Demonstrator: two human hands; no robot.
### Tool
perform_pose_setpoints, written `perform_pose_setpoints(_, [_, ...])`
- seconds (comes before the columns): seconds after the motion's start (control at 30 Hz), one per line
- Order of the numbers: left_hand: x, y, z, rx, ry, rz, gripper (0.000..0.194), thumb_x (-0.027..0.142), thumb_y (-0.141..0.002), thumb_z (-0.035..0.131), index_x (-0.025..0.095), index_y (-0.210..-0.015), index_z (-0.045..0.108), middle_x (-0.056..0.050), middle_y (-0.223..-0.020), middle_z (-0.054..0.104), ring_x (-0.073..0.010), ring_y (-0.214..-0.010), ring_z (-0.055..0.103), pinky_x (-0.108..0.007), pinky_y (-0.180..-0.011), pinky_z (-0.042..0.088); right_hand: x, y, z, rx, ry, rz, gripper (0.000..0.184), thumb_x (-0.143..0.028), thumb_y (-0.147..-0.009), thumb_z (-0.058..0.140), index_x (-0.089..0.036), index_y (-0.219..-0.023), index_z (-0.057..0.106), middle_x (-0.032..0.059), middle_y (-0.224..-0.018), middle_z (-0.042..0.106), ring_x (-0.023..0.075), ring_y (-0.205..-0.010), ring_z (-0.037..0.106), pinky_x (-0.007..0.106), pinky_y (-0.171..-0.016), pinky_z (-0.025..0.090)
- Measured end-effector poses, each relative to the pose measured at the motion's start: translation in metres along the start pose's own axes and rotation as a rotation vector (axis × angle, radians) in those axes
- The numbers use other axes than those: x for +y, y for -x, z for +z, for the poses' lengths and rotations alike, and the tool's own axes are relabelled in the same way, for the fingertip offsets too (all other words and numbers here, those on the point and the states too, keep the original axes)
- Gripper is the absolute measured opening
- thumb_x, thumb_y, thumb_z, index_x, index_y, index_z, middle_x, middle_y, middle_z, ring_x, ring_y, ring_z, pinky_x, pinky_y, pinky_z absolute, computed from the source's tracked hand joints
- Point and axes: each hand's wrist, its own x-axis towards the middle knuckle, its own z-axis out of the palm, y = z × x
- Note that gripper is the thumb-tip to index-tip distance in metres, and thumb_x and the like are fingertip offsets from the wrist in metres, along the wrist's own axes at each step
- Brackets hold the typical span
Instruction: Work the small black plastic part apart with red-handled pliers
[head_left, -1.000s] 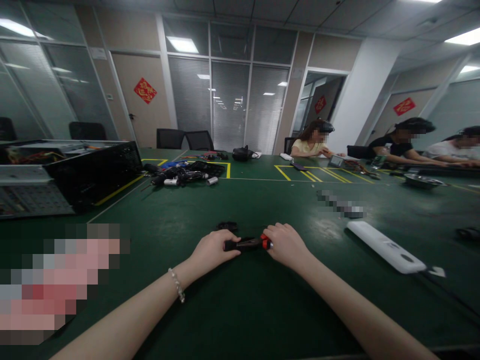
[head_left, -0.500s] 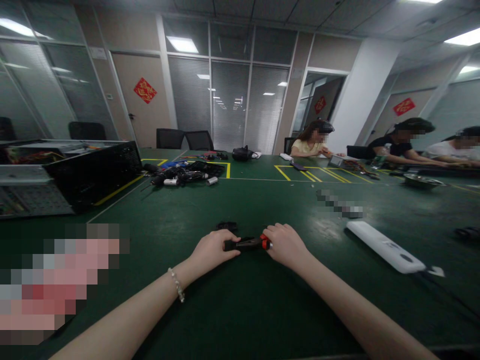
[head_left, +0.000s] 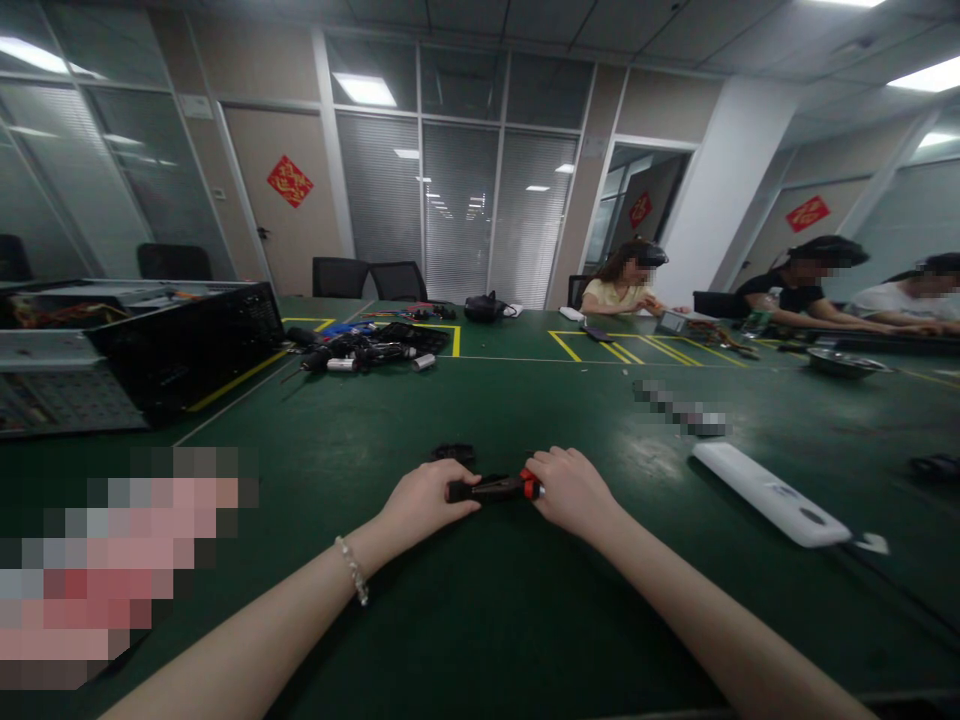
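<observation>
Just above the green table, my right hand [head_left: 571,487] is closed round the red-and-black handles of what look like pliers [head_left: 496,488], whose dark metal head points left. My left hand [head_left: 429,500], with a beaded bracelet on its wrist, pinches a small black part [head_left: 456,491] at the left end of the pliers. Whether the jaws grip that part cannot be made out. Right behind my left fingers lies another small black piece [head_left: 454,453] on the table, its kind too dark to tell.
An opened computer case [head_left: 195,350] stands at left. Behind lies a pile of tools and cables [head_left: 371,345] with a drill. At right are a white power strip [head_left: 772,495] and a metal dish [head_left: 847,362]. Several people [head_left: 622,285] sit at the far right side.
</observation>
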Motion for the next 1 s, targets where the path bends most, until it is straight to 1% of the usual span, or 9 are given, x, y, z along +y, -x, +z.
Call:
perform_pose_setpoints(0.17, [0.0008,-0.0001,-0.0003,-0.012,-0.002,-0.017,0.036,0.04,-0.071,0.056,0.026,-0.104,0.056,-0.001,-0.102,0.058,-0.0156,-0.076,0.054,-0.027,-0.067,0.042,0.0004,-0.0004,0.0025,0.008,-0.003,-0.001,0.019,-0.022,-0.07,0.046,-0.018,-0.084,0.058,0.0044,-0.085,0.06,0.0168,-0.077,0.05,0.029,-0.068,0.034])
perform_pose_setpoints(0.4, [-0.0003,-0.0003,0.0013,0.002,-0.001,0.001,0.035,0.04,-0.071,0.056,0.026,-0.103,0.056,0.0,-0.1,0.058,-0.0144,-0.072,0.053,-0.024,-0.06,0.042,0.0006,0.0007,-0.0005,0.013,-0.012,-0.004,0.019,-0.023,-0.07,0.047,-0.018,-0.084,0.058,0.0047,-0.086,0.06,0.0166,-0.077,0.05,0.028,-0.068,0.034])
perform_pose_setpoints(0.67, [0.0021,-0.0004,0.0007,0.009,-0.02,-0.022,0.035,0.039,-0.07,0.057,0.025,-0.101,0.058,-0.001,-0.098,0.059,-0.0155,-0.074,0.054,-0.024,-0.061,0.041,-0.0016,-0.0005,-0.0012,-0.018,0.011,0.011,0.02,-0.023,-0.07,0.048,-0.018,-0.086,0.058,0.0056,-0.088,0.06,0.0174,-0.08,0.05,0.029,-0.07,0.034])
perform_pose_setpoints(1.0, [0.0011,0.0002,0.0007,0.01,0.002,-0.012,0.035,0.039,-0.07,0.056,0.026,-0.103,0.057,0.0,-0.1,0.058,-0.0144,-0.072,0.054,-0.024,-0.061,0.04,0.0001,-0.0003,0.0013,0.01,0.004,0.0,0.019,-0.023,-0.07,0.046,-0.018,-0.084,0.058,0.0053,-0.087,0.06,0.0172,-0.077,0.05,0.029,-0.068,0.033])
